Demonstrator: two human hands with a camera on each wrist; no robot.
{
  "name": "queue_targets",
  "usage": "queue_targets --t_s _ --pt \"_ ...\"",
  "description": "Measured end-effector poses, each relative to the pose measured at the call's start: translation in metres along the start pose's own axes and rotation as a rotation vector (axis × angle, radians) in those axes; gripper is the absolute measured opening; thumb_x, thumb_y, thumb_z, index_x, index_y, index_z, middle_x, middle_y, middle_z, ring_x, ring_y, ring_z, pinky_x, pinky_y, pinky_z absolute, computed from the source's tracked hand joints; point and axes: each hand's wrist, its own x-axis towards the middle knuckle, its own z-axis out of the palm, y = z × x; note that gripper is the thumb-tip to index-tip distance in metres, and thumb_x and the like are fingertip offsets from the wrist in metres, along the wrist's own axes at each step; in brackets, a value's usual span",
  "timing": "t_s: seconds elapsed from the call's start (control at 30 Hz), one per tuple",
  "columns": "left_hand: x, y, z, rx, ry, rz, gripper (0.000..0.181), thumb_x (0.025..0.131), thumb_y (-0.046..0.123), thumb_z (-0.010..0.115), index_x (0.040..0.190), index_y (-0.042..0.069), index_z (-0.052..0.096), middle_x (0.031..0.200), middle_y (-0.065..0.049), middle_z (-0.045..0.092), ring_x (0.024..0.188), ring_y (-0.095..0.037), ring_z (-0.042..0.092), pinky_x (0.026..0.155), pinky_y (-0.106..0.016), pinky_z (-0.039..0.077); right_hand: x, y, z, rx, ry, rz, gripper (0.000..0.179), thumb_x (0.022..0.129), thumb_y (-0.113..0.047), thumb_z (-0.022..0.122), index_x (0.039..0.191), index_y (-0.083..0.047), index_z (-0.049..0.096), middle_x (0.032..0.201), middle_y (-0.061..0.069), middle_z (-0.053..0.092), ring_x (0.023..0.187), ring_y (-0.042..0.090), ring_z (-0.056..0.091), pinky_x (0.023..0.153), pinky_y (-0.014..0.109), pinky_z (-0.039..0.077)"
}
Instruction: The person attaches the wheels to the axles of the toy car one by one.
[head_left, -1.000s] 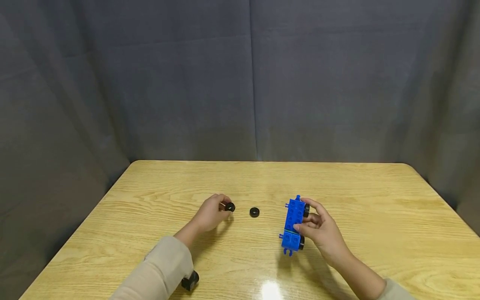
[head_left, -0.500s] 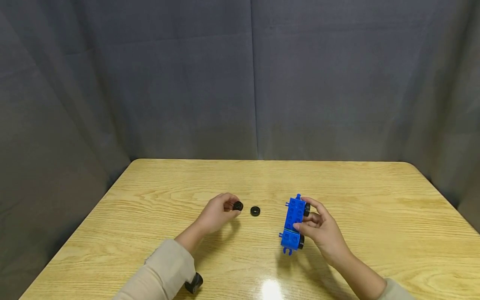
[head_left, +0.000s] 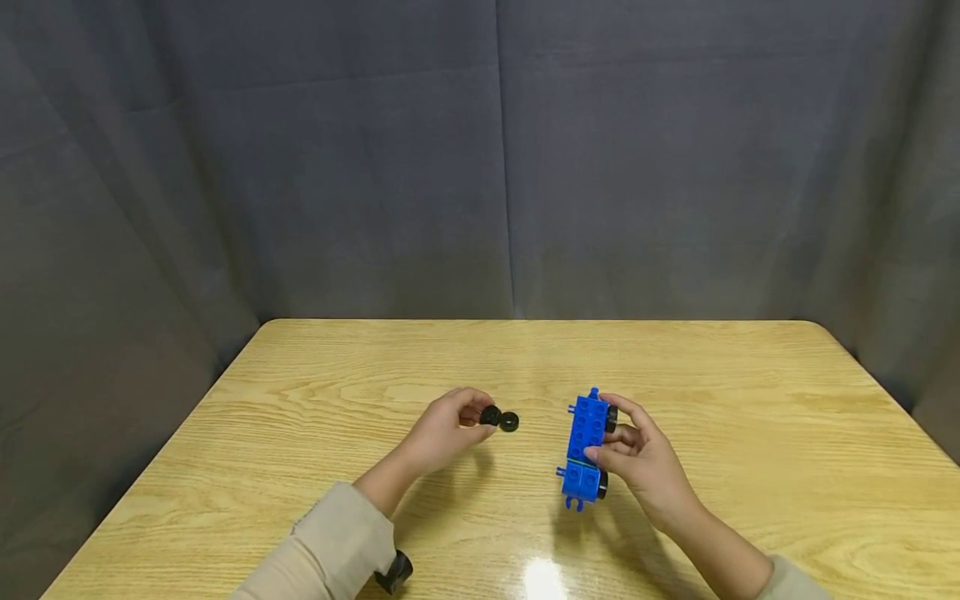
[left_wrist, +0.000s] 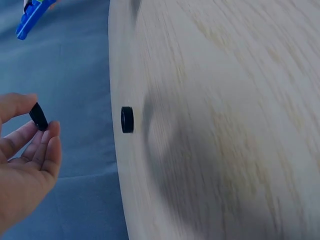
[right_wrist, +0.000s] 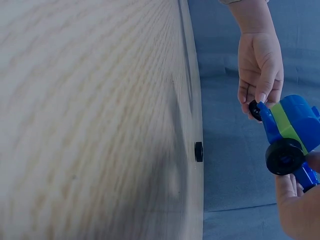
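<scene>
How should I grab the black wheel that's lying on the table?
Best, I think, come straight down from above and pinch the black wheel by its round outer rim, at two opposite edges. It lies flat on the table, ring face up, so the rim looks reachable from the top.

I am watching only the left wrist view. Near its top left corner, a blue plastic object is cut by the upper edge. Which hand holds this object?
Observer: The right hand grips it; it is a blue plastic toy vehicle.
Operator: Thank you. Are there wheels on it?
Observer: Yes, in the head view two round black wheels sit on the side nearer the right palm.
Operator: And how is the opposite side?
Observer: Two short blue pegs stick out there, with no wheel on either.
</scene>
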Motion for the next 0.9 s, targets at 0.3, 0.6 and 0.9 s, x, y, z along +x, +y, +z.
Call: queue_targets --t_s 0.3,0.6,0.9 --pt "0.0 0.008 0.002 -0.036 -0.029 0.045 0.029 0.081 0.011 0.061 0.108 0.003 0.053 0.098 -0.002 0.053 0.087 -0.016 0.051 0.077 -0.029 0.042 0.0 -0.001 0.0 -0.003 -0.004 0.002 0.063 0.074 0.007 0.062 0.128 -0.007 0.033 0.081 0.008 0.049 0.072 0.011 0.055 0.065 0.024 0.048" --pt "0.0 0.013 0.008 -0.171 -0.092 0.02 0.027 0.082 0.013 0.059 0.107 0.005 0.053 0.098 -0.003 0.054 0.087 -0.017 0.05 0.074 -0.027 0.043 -0.002 -0.002 0.002 -0.007 -0.012 0.0 0.063 0.074 0.007 0.061 0.129 -0.006 0.032 0.081 0.01 0.051 0.072 0.012 0.055 0.065 0.025 0.048" --pt "0.002 0.019 0.014 -0.27 -0.132 -0.012 0.025 0.084 0.016 0.057 0.108 0.009 0.053 0.099 -0.002 0.054 0.089 -0.015 0.052 0.074 -0.026 0.045 -0.003 -0.002 0.0 0.047 -0.041 -0.036 0.061 0.075 0.008 0.06 0.128 -0.008 0.034 0.081 0.008 0.051 0.072 0.012 0.056 0.064 0.024 0.049"
